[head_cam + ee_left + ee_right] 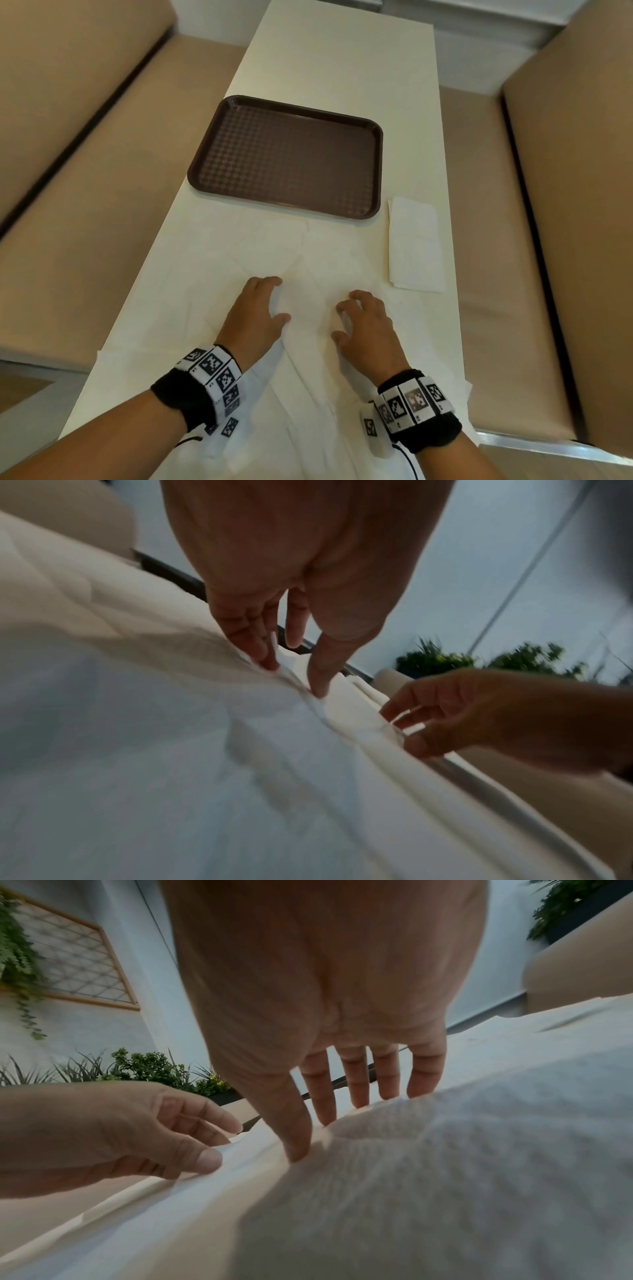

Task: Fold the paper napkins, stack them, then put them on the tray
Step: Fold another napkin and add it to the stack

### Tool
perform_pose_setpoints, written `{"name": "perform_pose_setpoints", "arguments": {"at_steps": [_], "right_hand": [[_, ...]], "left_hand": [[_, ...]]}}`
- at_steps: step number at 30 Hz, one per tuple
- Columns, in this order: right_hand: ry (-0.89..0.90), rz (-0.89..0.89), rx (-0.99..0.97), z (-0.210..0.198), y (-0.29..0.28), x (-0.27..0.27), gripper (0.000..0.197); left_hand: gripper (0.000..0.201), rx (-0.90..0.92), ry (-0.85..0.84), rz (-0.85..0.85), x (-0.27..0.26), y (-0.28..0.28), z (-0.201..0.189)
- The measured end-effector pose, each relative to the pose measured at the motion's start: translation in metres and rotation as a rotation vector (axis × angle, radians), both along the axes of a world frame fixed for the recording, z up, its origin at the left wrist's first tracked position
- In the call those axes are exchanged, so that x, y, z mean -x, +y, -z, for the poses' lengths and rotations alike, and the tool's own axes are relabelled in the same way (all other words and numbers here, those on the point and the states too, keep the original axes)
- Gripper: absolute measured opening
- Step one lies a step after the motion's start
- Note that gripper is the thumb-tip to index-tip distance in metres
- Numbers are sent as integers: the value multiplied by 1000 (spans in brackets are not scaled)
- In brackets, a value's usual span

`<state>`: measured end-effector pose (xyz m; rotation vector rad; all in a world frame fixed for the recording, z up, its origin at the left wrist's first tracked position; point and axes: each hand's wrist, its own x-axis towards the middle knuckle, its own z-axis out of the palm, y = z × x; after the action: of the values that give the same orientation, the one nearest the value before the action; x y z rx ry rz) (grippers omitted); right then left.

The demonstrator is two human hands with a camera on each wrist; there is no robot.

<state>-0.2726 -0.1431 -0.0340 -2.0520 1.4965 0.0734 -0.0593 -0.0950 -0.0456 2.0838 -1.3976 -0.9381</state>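
Note:
A white unfolded napkin point(310, 301) lies on the table in front of me, on top of several other spread napkins point(239, 246). My left hand point(279, 298) and right hand point(339, 318) sit at its two sides, fingers curled. In the left wrist view my left hand point(294, 669) pinches a raised ridge of the napkin point(329, 712) between thumb and fingers. In the right wrist view my right hand point(315, 1134) has a hump of the napkin point(377, 1123) between thumb and fingers. One folded napkin point(414, 243) lies to the right. The dark brown tray point(287, 157) beyond is bare.
The long cream table point(342, 68) runs away from me between two tan padded benches point(85, 205) point(548, 222). More loose napkins point(308, 428) hang over the near edge under my wrists. Potted plants point(147, 1066) stand beyond the table.

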Motion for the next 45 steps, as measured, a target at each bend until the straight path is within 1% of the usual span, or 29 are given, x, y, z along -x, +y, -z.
{"name": "perform_pose_setpoints", "arguments": {"at_steps": [4, 7, 9, 12, 14, 16, 17, 18, 20, 21, 22, 24, 25, 26, 28, 29, 30, 31, 33, 34, 35, 36, 39, 41, 42, 45], "right_hand": [[-10, 2, -5, -1, 0, -1, 45], [-75, 53, -15, -5, -2, 1, 62], [-164, 143, 10, -11, -7, 4, 74], [-294, 281, 28, -20, -22, 13, 89], [-392, 360, -44, -24, -34, 16, 97], [-477, 400, -126, -25, -44, 19, 98], [-487, 390, -152, -24, -47, 20, 93], [-487, 367, -168, -24, -50, 21, 82], [-488, 312, -175, -24, -54, 21, 49], [-499, 289, -170, -25, -54, 20, 37], [-518, 273, -168, -27, -54, 19, 28], [-585, 268, -179, -29, -52, 18, 23], [-631, 276, -191, -31, -50, 18, 24], [-673, 286, -198, -33, -49, 19, 27], [-739, 313, -199, -36, -45, 21, 30], [-770, 321, -201, -37, -44, 23, 29], [-803, 327, -206, -38, -42, 25, 27], [-830, 332, -208, -40, -41, 26, 24], [-891, 328, -221, -44, -39, 29, 18], [-923, 327, -231, -47, -37, 30, 15], [-947, 333, -241, -48, -37, 31, 12], [-974, 347, -253, -49, -36, 33, 11], [-1053, 398, -301, -44, -35, 37, 30], [-1085, 403, -342, -42, -33, 37, 33], [-1094, 404, -352, -42, -33, 36, 37], [-1114, 382, -346, -45, -32, 36, 52]], "left_hand": [[43, 41, 83, -89, -1, -5, -5], [40, 151, 112, -50, 0, -3, -16], [37, 261, 99, 25, -3, -2, -24], [24, 437, 8, 200, -10, 1, -34], [23, 522, -17, 301, -14, 4, -40], [24, 598, -6, 373, -14, 8, -43], [23, 623, 9, 391, -13, 10, -45], [22, 638, 28, 397, -13, 11, -46], [22, 652, 57, 404, -14, 12, -49], [21, 656, 58, 416, -16, 12, -51], [21, 666, 48, 432, -17, 13, -53], [21, 697, 23, 448, -21, 15, -57], [24, 677, 44, 426, -22, 17, -59], [33, 610, 103, 377, -23, 19, -61], [68, 352, 287, 229, -25, 20, -63], [81, 216, 370, 156, -26, 20, -63], [85, 127, 438, 103, -26, 20, -61], [79, 100, 485, 69, -27, 19, -58], [53, 118, 461, 37, -28, 17, -53], [44, 126, 448, 16, -29, 16, -51], [39, 133, 470, -11, -30, 15, -49], [39, 134, 515, -38, -31, 15, -49], [42, 143, 697, -47, -33, 12, -50], [43, 117, 795, -29, -32, 12, -54], [40, 110, 802, -16, -30, 13, -57], [23, 172, 719, 14, -27, 14, -55]]}}
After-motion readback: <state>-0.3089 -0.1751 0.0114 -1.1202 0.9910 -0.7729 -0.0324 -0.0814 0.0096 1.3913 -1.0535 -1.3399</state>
